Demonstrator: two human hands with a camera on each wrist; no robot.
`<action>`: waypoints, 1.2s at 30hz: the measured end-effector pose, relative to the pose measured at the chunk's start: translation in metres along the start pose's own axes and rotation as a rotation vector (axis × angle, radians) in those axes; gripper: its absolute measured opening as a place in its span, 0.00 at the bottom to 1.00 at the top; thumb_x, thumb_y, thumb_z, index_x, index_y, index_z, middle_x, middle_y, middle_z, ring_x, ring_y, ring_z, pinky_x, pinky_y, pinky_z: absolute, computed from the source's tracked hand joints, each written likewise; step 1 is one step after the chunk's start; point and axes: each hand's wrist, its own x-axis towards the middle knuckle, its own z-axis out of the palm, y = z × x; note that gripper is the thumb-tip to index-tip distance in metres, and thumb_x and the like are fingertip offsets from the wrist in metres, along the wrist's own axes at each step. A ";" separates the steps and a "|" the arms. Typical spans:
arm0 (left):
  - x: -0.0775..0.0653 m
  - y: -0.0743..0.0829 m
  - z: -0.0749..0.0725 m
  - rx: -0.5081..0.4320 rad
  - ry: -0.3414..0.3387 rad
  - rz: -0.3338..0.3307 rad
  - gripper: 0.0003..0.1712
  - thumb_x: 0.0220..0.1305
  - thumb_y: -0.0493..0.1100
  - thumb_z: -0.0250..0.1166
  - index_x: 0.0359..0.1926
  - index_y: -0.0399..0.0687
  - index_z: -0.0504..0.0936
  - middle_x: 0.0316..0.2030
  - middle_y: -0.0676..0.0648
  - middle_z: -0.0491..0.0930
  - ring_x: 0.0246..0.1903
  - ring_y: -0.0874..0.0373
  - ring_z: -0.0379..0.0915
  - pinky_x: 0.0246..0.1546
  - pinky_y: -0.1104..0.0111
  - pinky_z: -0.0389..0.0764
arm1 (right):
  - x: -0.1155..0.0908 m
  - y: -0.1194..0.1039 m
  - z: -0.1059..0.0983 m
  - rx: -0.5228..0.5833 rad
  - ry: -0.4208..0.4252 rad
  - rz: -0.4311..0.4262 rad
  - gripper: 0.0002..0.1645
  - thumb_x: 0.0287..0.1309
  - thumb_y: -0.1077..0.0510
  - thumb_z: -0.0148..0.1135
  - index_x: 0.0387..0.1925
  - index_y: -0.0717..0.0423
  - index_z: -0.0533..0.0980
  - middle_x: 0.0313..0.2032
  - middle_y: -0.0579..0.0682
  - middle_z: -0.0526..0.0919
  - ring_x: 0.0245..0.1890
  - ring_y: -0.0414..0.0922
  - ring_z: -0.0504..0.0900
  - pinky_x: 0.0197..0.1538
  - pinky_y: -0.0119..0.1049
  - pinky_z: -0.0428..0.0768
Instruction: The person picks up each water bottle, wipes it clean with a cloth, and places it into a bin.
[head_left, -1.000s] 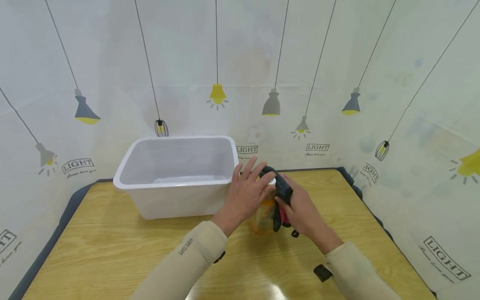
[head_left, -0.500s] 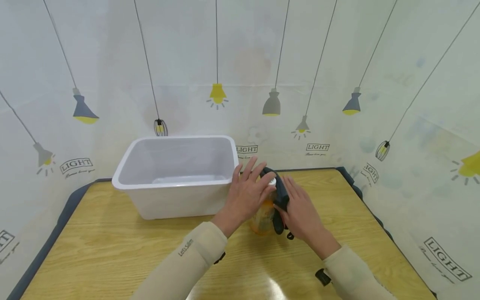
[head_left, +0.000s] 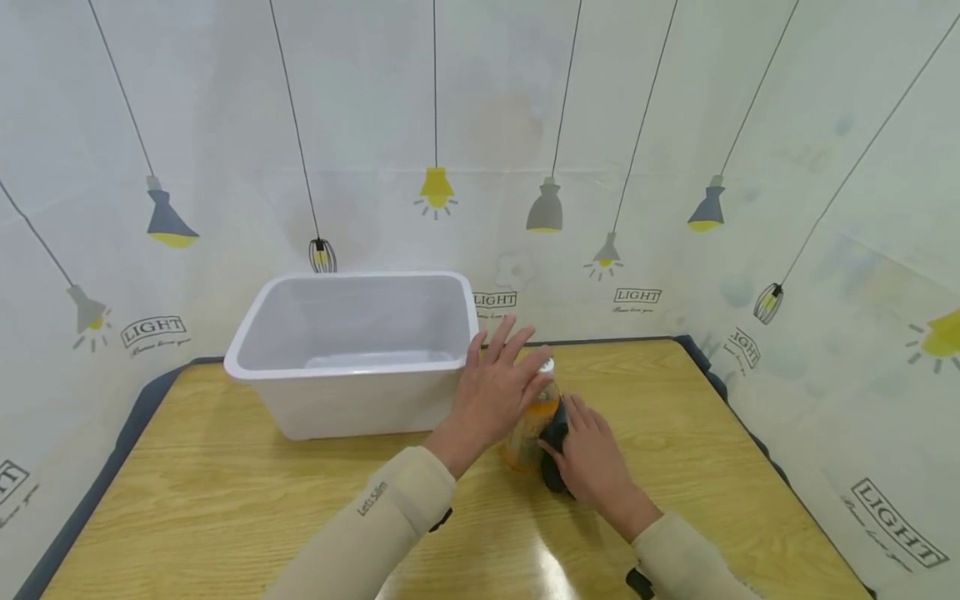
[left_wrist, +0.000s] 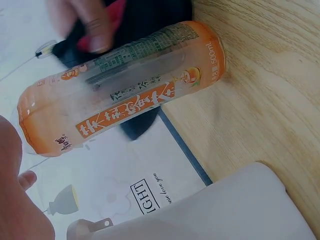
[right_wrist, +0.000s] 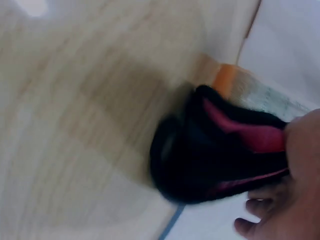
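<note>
one pale wooden tabletop (head_left: 210,508), with a white bin (head_left: 367,404) and, just right of it, an upright orange-banded bottle (head_left: 526,433).
the bin takes the back left; the bottle, tall and narrow, would probably tip if bumped low or shoved near the top, and the bin's wall is near enough to be struck. the left hand (head_left: 491,396) is spread beside the bottle's top; whether thumb and index pinch it, i cannot tell. the right hand (head_left: 596,462) pinches a dark pink-lined piece (head_left: 555,450) by the bottle's lower part; touching or just apart is unclear. dragged against the bottle, it could unseat it; a loose pinch could drop it. smallest, the white cap (head_left: 548,366) is partly hidden by left fingers, so sideways pressure there risks a topple.
</note>
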 end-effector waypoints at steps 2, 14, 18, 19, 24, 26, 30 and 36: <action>0.000 0.001 -0.001 0.003 -0.018 -0.004 0.24 0.68 0.64 0.33 0.61 0.72 0.62 0.68 0.54 0.55 0.71 0.53 0.35 0.65 0.50 0.49 | -0.002 -0.002 0.008 -0.004 -0.027 0.009 0.32 0.61 0.40 0.50 0.23 0.64 0.81 0.66 0.60 0.61 0.68 0.54 0.56 0.66 0.51 0.59; 0.002 -0.001 -0.003 0.020 -0.032 0.004 0.24 0.68 0.64 0.33 0.61 0.73 0.62 0.68 0.54 0.55 0.71 0.52 0.36 0.64 0.49 0.49 | -0.008 0.005 0.036 -0.110 -0.061 -0.046 0.39 0.53 0.43 0.60 0.61 0.60 0.66 0.68 0.52 0.59 0.68 0.51 0.58 0.63 0.51 0.61; 0.006 -0.001 -0.007 0.035 -0.052 0.032 0.24 0.69 0.65 0.33 0.61 0.72 0.63 0.67 0.54 0.56 0.71 0.52 0.36 0.65 0.49 0.48 | -0.007 0.015 0.034 -0.112 -0.093 -0.066 0.40 0.55 0.46 0.60 0.65 0.59 0.61 0.68 0.52 0.59 0.68 0.50 0.58 0.64 0.50 0.60; 0.007 -0.001 -0.009 0.035 -0.057 0.039 0.24 0.69 0.64 0.33 0.60 0.72 0.64 0.67 0.55 0.56 0.71 0.53 0.36 0.65 0.50 0.48 | -0.006 0.018 0.033 -0.108 -0.093 -0.066 0.39 0.56 0.47 0.59 0.65 0.59 0.60 0.67 0.52 0.59 0.68 0.49 0.58 0.64 0.50 0.61; 0.012 0.001 -0.019 0.002 -0.080 0.074 0.21 0.70 0.58 0.37 0.59 0.74 0.68 0.66 0.55 0.57 0.71 0.52 0.37 0.65 0.51 0.48 | -0.001 0.035 0.020 -0.011 -0.073 -0.010 0.37 0.60 0.46 0.55 0.65 0.62 0.60 0.67 0.55 0.61 0.67 0.51 0.60 0.63 0.50 0.63; 0.013 0.002 -0.023 -0.017 -0.081 0.089 0.21 0.69 0.54 0.39 0.59 0.75 0.67 0.66 0.55 0.57 0.71 0.52 0.37 0.65 0.52 0.48 | 0.001 0.041 0.012 0.059 -0.038 0.029 0.36 0.61 0.44 0.54 0.62 0.64 0.63 0.66 0.56 0.62 0.65 0.52 0.62 0.62 0.50 0.65; 0.013 0.004 -0.025 -0.030 -0.093 0.082 0.23 0.70 0.55 0.38 0.63 0.75 0.62 0.68 0.54 0.54 0.71 0.52 0.37 0.65 0.51 0.48 | 0.006 0.051 -0.003 0.251 0.042 0.100 0.34 0.63 0.45 0.52 0.62 0.63 0.63 0.60 0.59 0.70 0.57 0.55 0.72 0.55 0.50 0.72; 0.013 0.003 -0.024 -0.018 -0.143 -0.012 0.31 0.67 0.66 0.35 0.68 0.67 0.54 0.69 0.54 0.51 0.71 0.53 0.34 0.66 0.51 0.47 | 0.007 0.057 -0.021 0.501 0.023 0.207 0.33 0.65 0.42 0.45 0.63 0.60 0.60 0.51 0.59 0.76 0.48 0.55 0.78 0.50 0.51 0.75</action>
